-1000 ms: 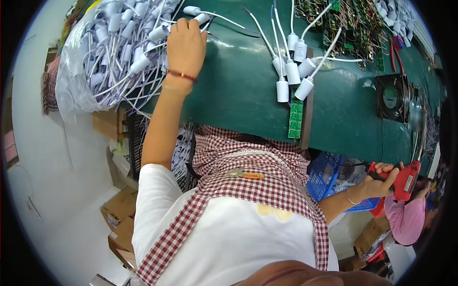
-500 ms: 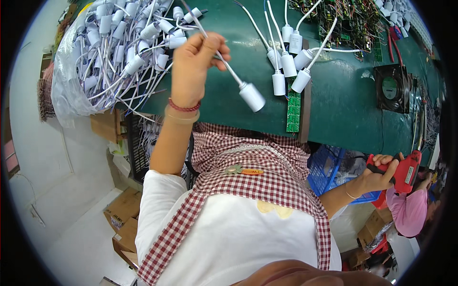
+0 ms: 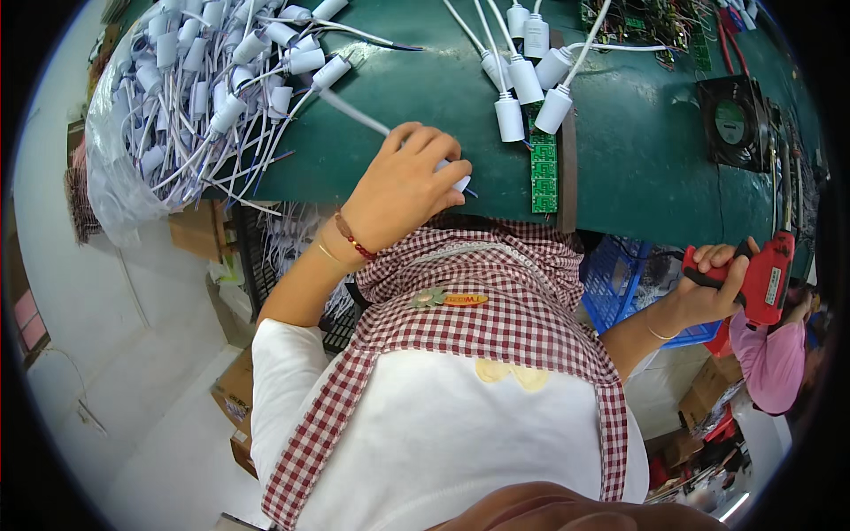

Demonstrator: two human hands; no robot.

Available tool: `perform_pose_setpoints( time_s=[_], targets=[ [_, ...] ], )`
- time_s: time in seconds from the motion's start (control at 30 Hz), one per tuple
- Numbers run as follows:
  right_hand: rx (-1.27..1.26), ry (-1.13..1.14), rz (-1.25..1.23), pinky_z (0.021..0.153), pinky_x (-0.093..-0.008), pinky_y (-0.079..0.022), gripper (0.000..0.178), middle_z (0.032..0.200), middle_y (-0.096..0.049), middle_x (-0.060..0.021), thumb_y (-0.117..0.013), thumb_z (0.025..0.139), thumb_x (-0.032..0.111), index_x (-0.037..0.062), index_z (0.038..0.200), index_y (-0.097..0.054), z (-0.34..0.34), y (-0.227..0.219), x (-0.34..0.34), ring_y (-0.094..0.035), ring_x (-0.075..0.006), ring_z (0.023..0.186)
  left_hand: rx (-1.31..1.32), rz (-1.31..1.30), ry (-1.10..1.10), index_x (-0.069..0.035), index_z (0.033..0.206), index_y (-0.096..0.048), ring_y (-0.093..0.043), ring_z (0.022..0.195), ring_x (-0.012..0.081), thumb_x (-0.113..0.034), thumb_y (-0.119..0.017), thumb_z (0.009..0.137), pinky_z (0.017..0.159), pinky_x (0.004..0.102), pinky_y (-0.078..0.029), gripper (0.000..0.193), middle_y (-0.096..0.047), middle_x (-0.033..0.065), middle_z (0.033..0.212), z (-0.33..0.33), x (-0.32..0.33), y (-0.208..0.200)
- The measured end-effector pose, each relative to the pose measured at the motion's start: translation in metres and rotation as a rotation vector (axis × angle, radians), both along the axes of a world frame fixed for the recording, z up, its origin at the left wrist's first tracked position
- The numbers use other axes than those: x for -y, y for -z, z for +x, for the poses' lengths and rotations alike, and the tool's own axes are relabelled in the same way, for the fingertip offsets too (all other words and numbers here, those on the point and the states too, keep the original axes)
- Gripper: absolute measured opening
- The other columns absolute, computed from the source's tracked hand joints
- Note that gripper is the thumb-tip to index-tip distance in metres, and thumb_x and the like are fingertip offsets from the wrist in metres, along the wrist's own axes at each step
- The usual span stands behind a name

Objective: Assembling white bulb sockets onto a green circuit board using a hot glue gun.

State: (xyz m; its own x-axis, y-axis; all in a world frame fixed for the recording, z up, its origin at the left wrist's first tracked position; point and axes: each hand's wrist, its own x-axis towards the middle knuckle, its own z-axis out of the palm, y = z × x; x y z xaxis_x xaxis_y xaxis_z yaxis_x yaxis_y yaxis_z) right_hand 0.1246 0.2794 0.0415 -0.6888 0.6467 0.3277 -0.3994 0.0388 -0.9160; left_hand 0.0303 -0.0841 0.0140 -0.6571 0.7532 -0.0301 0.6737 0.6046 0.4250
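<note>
A white socket (image 3: 461, 182) is held in the left hand (image 3: 416, 177) near the front edge of the bench (image 3: 637, 168), between the heap and the circuit board. It is mostly covered by the curled fingers; only a small white part is seen beside the fingertips, with a short blue wire (image 3: 472, 193) just beyond. Whether that wire belongs to it cannot be told.

Half a second ago the whole socket was in plain sight below the hand; now it is wrapped by the fingers, and the hand has been brought nearer the board. By this, the picking-out from the heap may be judged finished, and the grip to have been changed.

The long axis seems to be slanted: the blurred white cord (image 3: 356, 113) is pointed up and left toward the heap, the socket down and right.

To the right, a cluster of sockets (image 3: 526, 81) is laid with cords pointing away from the person, beside a green circuit board (image 3: 544, 175) set along a brown strip (image 3: 567, 168). To the left, a heap of sockets (image 3: 199, 97) is partly held by a clear bag (image 3: 124, 190). Farther right, a red tool (image 3: 768, 279) is gripped by its handle in the right hand (image 3: 715, 276), below a black fan (image 3: 731, 122).
</note>
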Motion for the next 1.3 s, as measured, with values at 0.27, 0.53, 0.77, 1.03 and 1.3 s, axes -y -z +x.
perform_pose_setpoints(
  time_s=[0.27,0.53,0.77,1.03,1.3],
  targets=[
    [0.087,-0.054,-0.064,0.045,-0.0267,-0.042,0.031,0.061,-0.049,-0.0092,-0.049,0.091,0.007,-0.0088,0.118,-0.045,0.014,0.006,0.036,-0.044,-0.0126,0.045,0.262,0.347,-0.222,-0.008,0.092,-0.06,-0.06,0.054,0.028,-0.02,-0.064,0.079,0.052,0.0361,-0.046,0.019,-0.062,0.01,0.067,-0.013,-0.038,0.012],
    [0.316,-0.16,-0.05,0.045,-0.0256,-0.041,0.035,0.06,-0.048,-0.0064,-0.055,0.09,0.012,-0.0066,0.118,-0.044,0.046,0.019,0.06,-0.043,-0.0115,0.044,0.217,0.365,-0.471,-0.004,0.076,-0.067,-0.062,0.06,0.0318,-0.016,-0.062,0.073,0.057,0.0355,-0.048,0.014,-0.063,0.0151,0.067,-0.007,-0.069,0.023],
    [0.574,-0.455,-0.068,0.052,-0.028,-0.042,0.04,0.062,-0.049,-0.0047,-0.059,0.088,0.013,-0.0038,0.122,-0.045,0.082,0.035,0.061,-0.046,-0.0122,0.051,0.323,0.271,-0.523,-0.005,0.073,-0.066,-0.062,0.06,0.033,-0.016,-0.062,0.071,0.058,0.0367,-0.049,0.012,-0.063,0.0154,0.065,-0.007,-0.077,0.025],
    [0.678,-0.539,-0.089,0.058,-0.026,-0.045,0.018,0.08,-0.059,-0.0049,-0.06,0.081,-0.008,-0.0039,0.098,-0.059,0.104,0.053,0.061,-0.055,-0.0117,0.068,0.361,0.266,-0.515,-0.006,0.074,-0.064,-0.062,0.058,0.0319,-0.014,-0.061,0.071,0.057,0.0349,-0.049,0.01,-0.063,0.0154,0.064,-0.004,-0.075,0.022],
    [0.708,-0.561,-0.059,0.062,-0.027,-0.046,0.014,0.081,-0.061,-0.0046,-0.061,0.082,-0.007,-0.0031,0.095,-0.061,0.104,0.056,0.064,-0.056,-0.0117,0.071,0.327,0.291,-0.535,-0.004,0.073,-0.063,-0.063,0.057,0.0309,-0.014,-0.062,0.07,0.056,0.035,-0.049,0.01,-0.062,0.0153,0.062,-0.003,-0.079,0.03]
  ],
)
